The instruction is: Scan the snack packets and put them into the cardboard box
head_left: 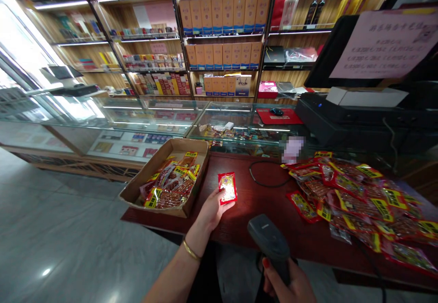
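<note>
Shiny gold-coloured round metal bangle [191,249] around left wrist [199,237], near left hand [212,209]; left arm [176,272] bare above and below it; bright red paint [266,263] on thumb nail of right hand [292,285]; black clothes [205,278] low down beside left arm, too dark to tell shape

No wording could be read with certainty. In the left grip [212,211], the packet [228,189] bore print washed out by glare. Left of that grip, the boxed packets [176,189] carried dark characters on yellow labels, too small to make out; likewise the heaped packets [379,207], right of the right grip [289,281]. Above that heap, the pink sign [386,43] on the monitor [333,52] showed a heading over several lines, apparently including numerals, all blurred. Well beyond the left grip, orange boxes [227,14] bore tiny, illegible marks.
</note>
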The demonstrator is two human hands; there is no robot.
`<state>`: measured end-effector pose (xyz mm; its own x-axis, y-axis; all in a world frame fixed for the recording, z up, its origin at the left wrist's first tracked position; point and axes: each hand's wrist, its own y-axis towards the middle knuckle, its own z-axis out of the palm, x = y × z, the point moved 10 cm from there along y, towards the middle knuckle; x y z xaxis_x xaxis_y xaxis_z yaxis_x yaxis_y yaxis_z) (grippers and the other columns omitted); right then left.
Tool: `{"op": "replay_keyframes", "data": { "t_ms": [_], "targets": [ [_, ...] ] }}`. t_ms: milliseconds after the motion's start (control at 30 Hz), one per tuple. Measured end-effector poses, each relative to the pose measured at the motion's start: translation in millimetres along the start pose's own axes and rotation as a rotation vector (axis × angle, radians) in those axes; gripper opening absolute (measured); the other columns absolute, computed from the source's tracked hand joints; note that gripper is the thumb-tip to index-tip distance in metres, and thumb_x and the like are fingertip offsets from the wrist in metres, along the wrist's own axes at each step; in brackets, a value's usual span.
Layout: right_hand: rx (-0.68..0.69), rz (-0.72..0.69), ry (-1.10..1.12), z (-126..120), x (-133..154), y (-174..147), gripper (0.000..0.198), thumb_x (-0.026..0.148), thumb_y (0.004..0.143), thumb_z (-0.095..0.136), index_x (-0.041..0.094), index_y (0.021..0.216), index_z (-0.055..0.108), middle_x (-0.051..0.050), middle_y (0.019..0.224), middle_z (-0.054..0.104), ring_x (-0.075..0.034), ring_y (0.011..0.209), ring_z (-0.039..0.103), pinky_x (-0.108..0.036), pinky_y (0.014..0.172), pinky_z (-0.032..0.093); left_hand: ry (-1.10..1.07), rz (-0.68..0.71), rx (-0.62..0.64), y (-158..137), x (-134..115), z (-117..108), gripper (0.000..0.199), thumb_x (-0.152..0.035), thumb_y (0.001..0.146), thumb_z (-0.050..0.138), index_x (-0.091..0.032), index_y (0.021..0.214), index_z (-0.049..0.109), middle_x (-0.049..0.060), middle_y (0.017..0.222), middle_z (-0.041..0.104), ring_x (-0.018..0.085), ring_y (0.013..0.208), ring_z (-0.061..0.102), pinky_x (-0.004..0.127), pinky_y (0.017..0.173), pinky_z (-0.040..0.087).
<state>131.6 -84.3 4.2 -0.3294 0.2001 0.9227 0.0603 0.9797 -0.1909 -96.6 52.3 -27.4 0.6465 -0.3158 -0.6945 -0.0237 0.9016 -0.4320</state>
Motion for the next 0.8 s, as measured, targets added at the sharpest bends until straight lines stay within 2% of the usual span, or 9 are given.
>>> {"op": "replay_keyframes", "data": {
  "t_ms": [333,567,700,800],
  "targets": [
    [0.032,0.003,0.012,11.1,-11.0,7.6,0.055,0.080,0.083,0.054,0.026,0.074,0.062,0.001,0.050,0.067,-0.021,0.048,0.066,-0.029,0.053,0.051,0.014,0.003,0.064,-14.8,-4.9,13.6,0.023,-0.016,0.093,0.064,-0.015,0.116,0.066,0.015,0.115,0.073,0.024,0.103,0.072,0.048,0.100,0.056],
    [0.031,-0.005,0.020,11.3,-1.5,10.2,0.052,0.078,0.084,0.055,0.027,0.076,0.059,0.002,0.051,0.068,-0.021,0.051,0.067,-0.029,0.056,0.051,0.050,-0.005,0.136,-16.9,5.1,19.4,0.027,-0.021,0.092,0.067,-0.015,0.118,0.066,0.014,0.113,0.074,0.023,0.094,0.074,0.043,0.092,0.059],
    [0.033,-0.011,0.008,11.1,-0.5,11.0,0.050,0.076,0.086,0.054,0.027,0.074,0.059,0.002,0.050,0.067,-0.020,0.050,0.066,-0.029,0.057,0.050,0.028,-0.006,0.088,-14.9,9.7,12.8,0.029,-0.021,0.091,0.069,-0.014,0.119,0.065,0.016,0.114,0.074,0.025,0.101,0.073,0.045,0.095,0.058],
    [0.034,-0.005,0.005,11.0,-3.7,10.7,0.053,0.079,0.085,0.052,0.027,0.074,0.059,0.001,0.050,0.068,-0.021,0.049,0.066,-0.029,0.055,0.050,0.039,-0.017,0.073,-14.5,11.2,10.8,0.027,-0.018,0.091,0.067,-0.014,0.118,0.066,0.015,0.113,0.074,0.023,0.098,0.073,0.042,0.092,0.059]
  ]
}}
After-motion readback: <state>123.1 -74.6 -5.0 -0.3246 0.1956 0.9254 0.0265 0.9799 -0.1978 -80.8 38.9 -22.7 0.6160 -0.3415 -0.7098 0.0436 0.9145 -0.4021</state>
